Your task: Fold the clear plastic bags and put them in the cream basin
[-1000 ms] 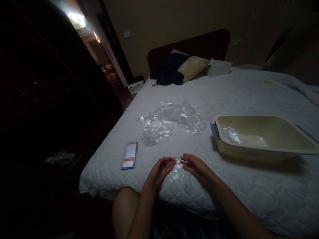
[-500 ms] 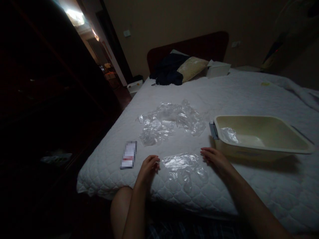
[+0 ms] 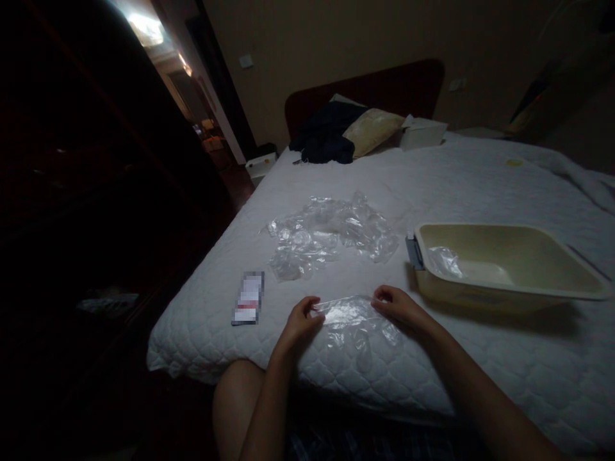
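Observation:
A clear disposable plastic glove (image 3: 353, 320) lies near the front edge of the bed, its finger-like lobes pointing toward me. My left hand (image 3: 303, 320) pinches the glove's left upper corner between thumb and fingers. At the opposite upper corner, the fingers of my right hand (image 3: 396, 306) close on the film. The upper edge runs fairly straight between both hands. Beyond them is a loose, crumpled heap of similar clear plastic (image 3: 331, 234). To the right stands a cream plastic basin (image 3: 485, 288) with a grey handle and a piece of clear plastic (image 3: 444, 261) inside.
A phone-like flat object (image 3: 248, 298), its face blurred out, lies left of my left hand. The quilted white bed cover (image 3: 480, 365) carries everything. Dark clothing (image 3: 327, 131), a beige pillow (image 3: 372, 131) and a white box (image 3: 423, 133) sit by the headboard.
Both hands have moved inward, from beside the glove onto its two upper corners, and their fingers have closed on it. The heap and basin have stayed in place.

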Action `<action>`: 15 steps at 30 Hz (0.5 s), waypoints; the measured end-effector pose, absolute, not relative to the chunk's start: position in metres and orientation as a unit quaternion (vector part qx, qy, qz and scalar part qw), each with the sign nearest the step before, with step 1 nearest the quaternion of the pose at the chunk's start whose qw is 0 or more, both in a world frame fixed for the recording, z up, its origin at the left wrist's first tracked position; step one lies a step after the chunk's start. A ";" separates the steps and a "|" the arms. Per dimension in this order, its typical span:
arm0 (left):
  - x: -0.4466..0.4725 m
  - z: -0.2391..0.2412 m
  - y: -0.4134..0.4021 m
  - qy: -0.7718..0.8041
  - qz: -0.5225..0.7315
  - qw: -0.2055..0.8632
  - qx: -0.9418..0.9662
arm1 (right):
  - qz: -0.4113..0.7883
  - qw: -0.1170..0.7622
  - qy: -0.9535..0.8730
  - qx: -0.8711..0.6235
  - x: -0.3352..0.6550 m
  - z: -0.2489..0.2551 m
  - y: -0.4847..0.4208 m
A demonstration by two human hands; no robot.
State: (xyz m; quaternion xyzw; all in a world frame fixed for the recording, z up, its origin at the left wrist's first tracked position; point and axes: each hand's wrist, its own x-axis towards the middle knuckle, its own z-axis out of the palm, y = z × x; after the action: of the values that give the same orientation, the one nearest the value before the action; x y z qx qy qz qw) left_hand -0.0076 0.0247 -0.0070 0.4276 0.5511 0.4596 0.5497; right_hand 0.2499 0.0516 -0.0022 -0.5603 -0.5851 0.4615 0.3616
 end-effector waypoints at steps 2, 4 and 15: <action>-0.009 -0.006 0.027 0.542 0.444 0.557 0.446 | 0.471 0.374 -0.581 -0.549 0.250 -0.004 0.052; -0.010 -0.006 0.028 0.524 0.435 0.572 0.456 | 0.473 0.392 -0.576 -0.540 0.249 -0.005 0.052; -0.002 -0.012 0.034 0.542 0.431 0.510 0.511 | 0.518 0.443 -0.511 -0.524 0.246 -0.002 0.048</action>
State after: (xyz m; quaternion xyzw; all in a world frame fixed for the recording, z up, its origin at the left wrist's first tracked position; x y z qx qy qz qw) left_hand -0.0021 0.0338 -0.0119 0.5106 0.5423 0.4307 0.5096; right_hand 0.2463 0.0478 -0.0023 -0.5239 -0.5106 0.5178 0.4434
